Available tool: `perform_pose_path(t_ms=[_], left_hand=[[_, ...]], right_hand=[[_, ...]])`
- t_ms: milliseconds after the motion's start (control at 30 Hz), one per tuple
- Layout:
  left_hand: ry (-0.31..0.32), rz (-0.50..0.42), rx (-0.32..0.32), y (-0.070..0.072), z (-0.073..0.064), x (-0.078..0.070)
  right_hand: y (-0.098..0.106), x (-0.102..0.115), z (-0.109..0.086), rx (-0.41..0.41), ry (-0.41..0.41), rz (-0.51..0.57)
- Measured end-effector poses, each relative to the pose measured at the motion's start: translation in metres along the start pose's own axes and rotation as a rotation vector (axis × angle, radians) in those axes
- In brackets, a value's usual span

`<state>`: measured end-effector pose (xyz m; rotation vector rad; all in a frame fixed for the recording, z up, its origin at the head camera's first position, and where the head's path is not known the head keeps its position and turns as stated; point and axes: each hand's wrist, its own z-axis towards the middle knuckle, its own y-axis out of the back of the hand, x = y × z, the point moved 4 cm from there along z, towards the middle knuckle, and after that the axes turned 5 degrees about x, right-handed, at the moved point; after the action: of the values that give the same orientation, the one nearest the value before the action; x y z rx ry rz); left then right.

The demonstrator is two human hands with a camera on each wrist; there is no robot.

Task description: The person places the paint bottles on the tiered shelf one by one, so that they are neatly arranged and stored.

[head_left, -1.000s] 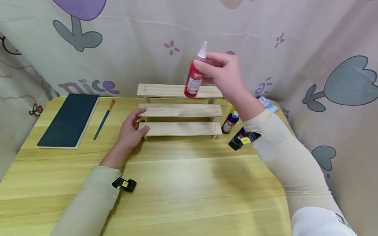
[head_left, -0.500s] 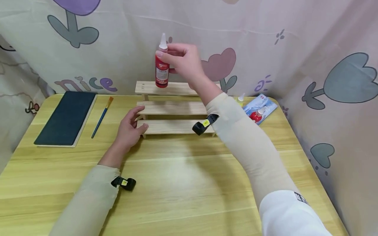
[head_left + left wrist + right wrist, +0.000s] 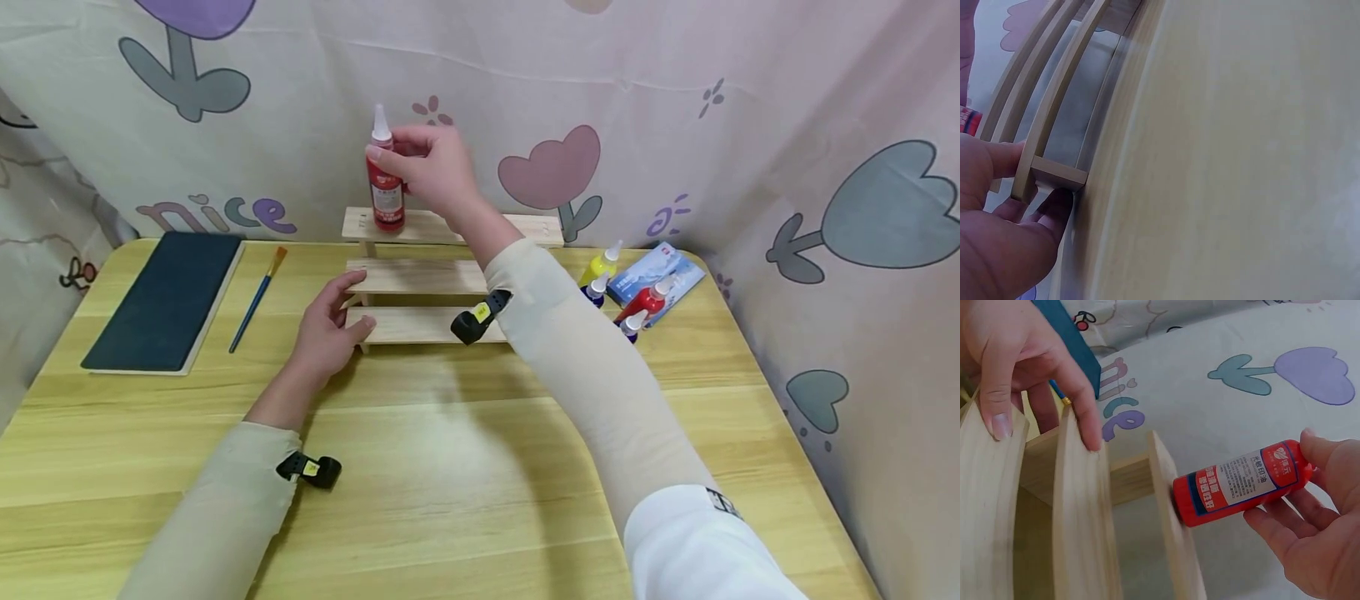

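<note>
A red ink bottle [image 3: 387,200] with a white pointed nozzle stands upright at the left end of the top step of a three-step wooden rack [image 3: 408,327]. My right hand [image 3: 438,171] pinches it near the neck between thumb and fingers. In the right wrist view, the base of the red bottle [image 3: 1241,484] meets the top board. My left hand [image 3: 324,329] grips the rack's left end, thumb on the lowest board and a finger on the middle one. The left wrist view shows its fingers curled around the board ends [image 3: 1038,140].
Right of the rack stand a yellow bottle [image 3: 600,265], two dark blue bottles, partly hidden by my right sleeve, and another red bottle [image 3: 643,302] by a blue-and-white packet [image 3: 660,271]. At left lie a dark notebook [image 3: 161,304] and a paintbrush [image 3: 257,300]. A printed curtain hangs behind.
My right hand has carried the red ink bottle leftward from above the rack's right half, straightened it upright and lowered it onto the top step. The left hand keeps its place.
</note>
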<state>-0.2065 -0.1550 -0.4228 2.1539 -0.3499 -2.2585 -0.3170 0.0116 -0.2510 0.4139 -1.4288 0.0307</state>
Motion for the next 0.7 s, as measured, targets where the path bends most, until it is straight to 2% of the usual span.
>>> perform_pose_path(t_ms=[200, 367, 567, 700], left_hand=[[0.014, -0.001, 0.006, -0.002, -0.001, -0.003], [0.016, 0.003, 0.013, -0.004, 0.002, -0.002], [0.037, 0.004, 0.01, -0.003, 0.003, 0.004], [0.038, 0.009, 0.015, -0.002, 0.003, 0.005]], right_hand=[[-0.002, -0.006, 0.0, -0.019, 0.015, -0.143], [-0.003, -0.01, -0.001, -0.042, 0.032, -0.184], [-0.003, -0.01, -0.009, -0.072, 0.012, -0.115], [0.001, -0.005, -0.025, -0.094, 0.049, -0.076]])
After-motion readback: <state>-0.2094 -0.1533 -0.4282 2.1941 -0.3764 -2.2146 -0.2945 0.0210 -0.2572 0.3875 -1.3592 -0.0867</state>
